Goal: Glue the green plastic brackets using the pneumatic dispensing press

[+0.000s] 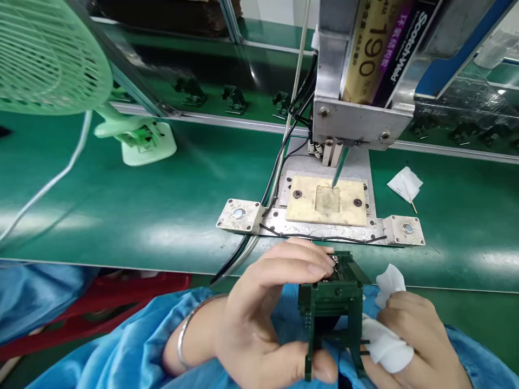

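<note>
My left hand [263, 308] grips a small dark green plastic frame part [334, 302], fingers curled over its top and thumb under its base. My right hand [413, 340] is closed around a crumpled white cloth [385, 337] pressed against the part's right side. Both hands are held low, near my blue sleeves, in front of the table edge. Just beyond them stands a metal glue dispenser [357, 108] holding an adhesive cartridge [373, 48], its needle tip [337, 175] over a beige fixture plate [328, 202] with a square recess.
The fixture is bolted to a steel base [320, 229] on a green mat [162, 194]. A pale green fan [48, 59] stands at the left with a white cable [52, 181]. A white wipe with a swab [405, 185] lies right. Several dark parts sit at the back.
</note>
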